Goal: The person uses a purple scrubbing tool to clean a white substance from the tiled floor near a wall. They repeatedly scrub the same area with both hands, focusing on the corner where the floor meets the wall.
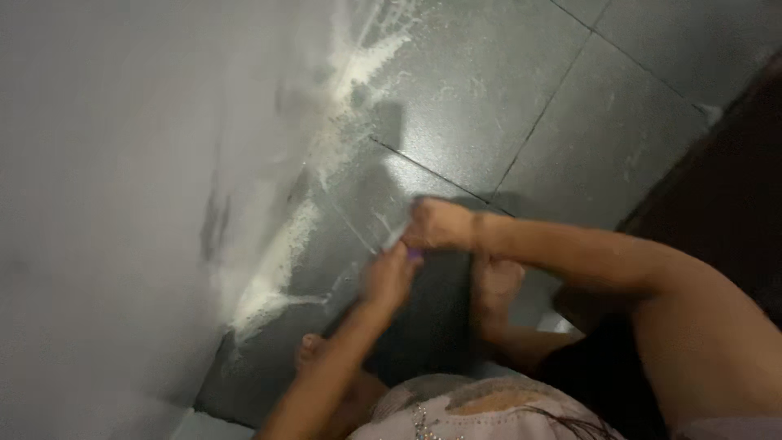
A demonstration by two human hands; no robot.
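The person squats over a dark tiled floor [489, 106], both hands low and close together near a grout line. The right hand [436, 224] is curled into a fist, its fingers wrapped tight around a small pale tool [397, 237], maybe a brush or scraper; the picture is too blurred to say which. The tool's tip pokes out from the fist toward the wall and rests on the tile. The left hand [389, 277] sits just below the fist, almost touching it, fingers bent together over something small and purple [415, 255] that shows between the two hands; whether it truly clamps that bit I cannot tell.

A streak of white foam [326, 155] runs over the floor from the far tiles down toward the wall [106, 204], a plain grey surface on the side away from the fist. A bare foot [497, 285] stands on the tile just behind the hands, and another foot [309, 350] is near the wall, under the left forearm.
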